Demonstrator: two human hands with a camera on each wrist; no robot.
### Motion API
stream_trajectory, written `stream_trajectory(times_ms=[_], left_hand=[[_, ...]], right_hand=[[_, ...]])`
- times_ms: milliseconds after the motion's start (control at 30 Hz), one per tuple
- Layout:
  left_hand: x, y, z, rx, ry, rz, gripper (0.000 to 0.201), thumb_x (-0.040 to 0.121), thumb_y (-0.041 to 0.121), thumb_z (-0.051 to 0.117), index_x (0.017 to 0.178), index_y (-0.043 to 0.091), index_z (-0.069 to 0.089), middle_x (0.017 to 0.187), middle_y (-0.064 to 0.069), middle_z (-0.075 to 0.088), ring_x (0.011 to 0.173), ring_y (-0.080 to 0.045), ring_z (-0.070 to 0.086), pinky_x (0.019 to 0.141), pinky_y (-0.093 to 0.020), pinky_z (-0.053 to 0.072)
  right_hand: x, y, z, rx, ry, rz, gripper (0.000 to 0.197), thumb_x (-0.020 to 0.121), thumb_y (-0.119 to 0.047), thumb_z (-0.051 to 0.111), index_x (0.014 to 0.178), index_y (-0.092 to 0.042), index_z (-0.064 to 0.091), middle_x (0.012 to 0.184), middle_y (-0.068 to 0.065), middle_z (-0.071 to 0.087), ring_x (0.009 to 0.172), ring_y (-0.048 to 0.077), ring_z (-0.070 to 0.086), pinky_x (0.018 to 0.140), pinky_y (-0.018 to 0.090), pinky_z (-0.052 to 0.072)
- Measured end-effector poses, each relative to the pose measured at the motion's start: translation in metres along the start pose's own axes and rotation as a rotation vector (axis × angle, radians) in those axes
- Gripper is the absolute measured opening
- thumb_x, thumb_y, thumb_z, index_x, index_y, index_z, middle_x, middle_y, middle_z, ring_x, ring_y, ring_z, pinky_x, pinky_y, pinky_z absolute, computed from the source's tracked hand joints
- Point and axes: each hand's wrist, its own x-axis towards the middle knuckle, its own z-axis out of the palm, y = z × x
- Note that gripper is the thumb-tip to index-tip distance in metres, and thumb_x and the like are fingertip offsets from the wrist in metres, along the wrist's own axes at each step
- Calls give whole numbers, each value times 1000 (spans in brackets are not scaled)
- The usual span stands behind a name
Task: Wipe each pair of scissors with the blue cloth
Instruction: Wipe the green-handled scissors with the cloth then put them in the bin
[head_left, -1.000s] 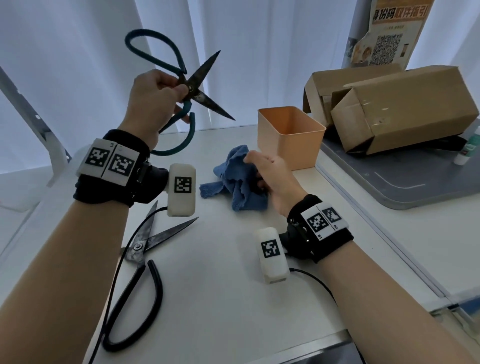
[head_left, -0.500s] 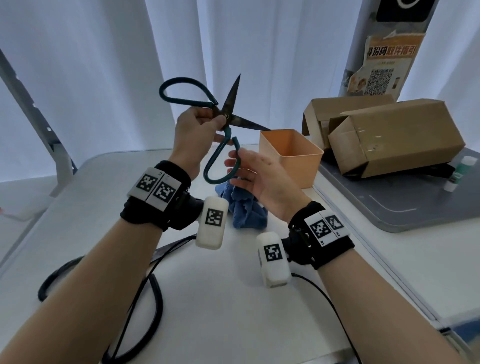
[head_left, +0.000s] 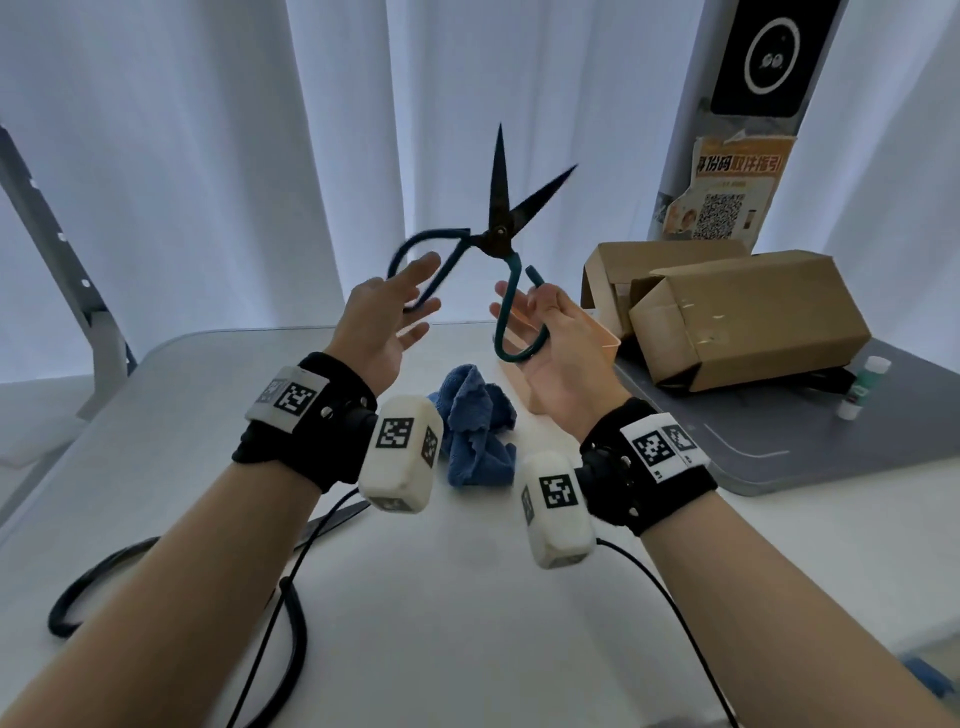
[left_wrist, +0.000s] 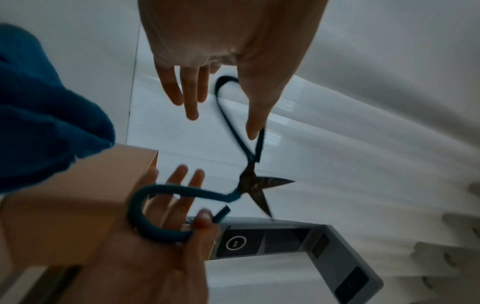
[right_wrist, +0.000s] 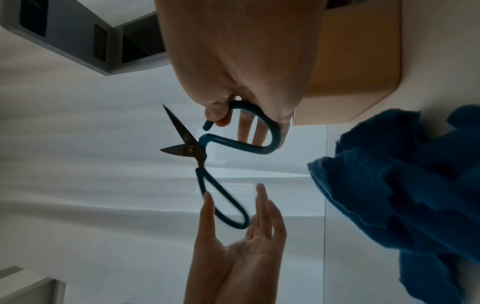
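Observation:
The teal-handled scissors (head_left: 500, 232) stand in the air above the table, blades open and pointing up. My right hand (head_left: 524, 312) pinches their right handle loop with the thumb, the other fingers reaching through it. My left hand (head_left: 410, 291) is beside the blurred left loop, fingers straight, gripping nothing. In the wrist views the scissors (left_wrist: 249, 183) (right_wrist: 193, 150) hang between both hands. The blue cloth (head_left: 472, 426) lies crumpled on the table below, untouched. Black-handled scissors (head_left: 60, 613) lie at the lower left, mostly hidden by my left arm.
An orange bin (head_left: 605, 340) stands behind my right hand, largely covered. Cardboard boxes (head_left: 748, 317) and a small bottle (head_left: 865, 379) sit on a grey tray (head_left: 831, 441) at the right. White table (head_left: 441, 597); curtains hang behind.
The teal scissors passed from my left hand to my right. The left hand let go and spread; the blades swung upright. The right hand left the cloth on the table.

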Motion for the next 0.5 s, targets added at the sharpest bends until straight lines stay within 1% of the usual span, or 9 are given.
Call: stream_trajectory(times_ms=[33, 67, 133, 200, 267, 333, 400, 433, 500], left_hand=[[0, 0, 0, 10, -11, 5, 79, 84, 38, 76, 145, 5, 37, 128, -4, 58, 112, -22, 65, 97, -39, 49], [-1, 0, 3, 43, -48, 6, 79, 86, 39, 74, 147, 8, 34, 130, -4, 57, 114, -22, 63, 98, -41, 48], [-6, -1, 12, 143, -172, -19, 62, 92, 45, 65, 142, 14, 44, 134, -4, 56, 115, -21, 61, 101, -43, 48], [-11, -5, 21, 201, -286, -63, 48, 95, 47, 59, 132, 17, 56, 131, -4, 60, 111, -20, 63, 97, -40, 52], [-14, -10, 32, 192, -356, -108, 39, 97, 46, 57, 123, 17, 62, 123, -6, 66, 103, -21, 65, 92, -38, 52], [-15, -13, 43, 201, -397, -145, 40, 98, 46, 55, 119, 13, 64, 118, -8, 68, 97, -21, 65, 89, -36, 52], [-12, -12, 53, 300, -393, -158, 46, 98, 48, 53, 124, 11, 61, 121, -11, 66, 98, -22, 64, 89, -37, 54], [-11, -12, 58, 347, -397, -170, 44, 99, 46, 52, 123, 10, 61, 119, -11, 66, 97, -22, 65, 90, -38, 55], [-9, -11, 66, 395, -434, -216, 31, 103, 33, 49, 116, 7, 62, 108, -13, 67, 96, -26, 67, 87, -38, 57]], right_hand=[[0, -3, -1, 10, 14, 5, 26, 105, -17, 41, 80, -20, 49, 131, 13, 63, 114, 28, 61, 90, 37, 49], [1, -5, -3, 19, 28, 12, 26, 105, -17, 42, 80, -19, 50, 131, 14, 63, 111, 26, 62, 88, 36, 50], [0, -9, -4, 26, 58, 33, 26, 105, -17, 41, 82, -17, 53, 127, 15, 65, 110, 26, 63, 83, 36, 53], [-1, -12, -5, 16, 84, 55, 26, 106, -20, 40, 85, -17, 54, 121, 14, 67, 109, 27, 64, 78, 37, 53], [0, -15, -7, -9, 129, 67, 26, 106, -24, 39, 86, -17, 53, 113, 11, 68, 104, 26, 65, 75, 39, 54], [1, -19, -10, -10, 189, 85, 28, 107, -26, 38, 85, -15, 52, 106, 11, 68, 98, 27, 66, 79, 43, 55], [1, -26, -13, -15, 248, 107, 32, 107, -27, 36, 82, -13, 52, 100, 13, 68, 91, 28, 66, 88, 47, 54], [1, -29, -15, -22, 273, 122, 33, 107, -27, 36, 82, -12, 53, 95, 13, 68, 87, 28, 65, 87, 47, 55], [0, -35, -24, -22, 310, 159, 33, 106, -26, 36, 84, -11, 55, 87, 11, 68, 81, 27, 66, 77, 43, 57]])
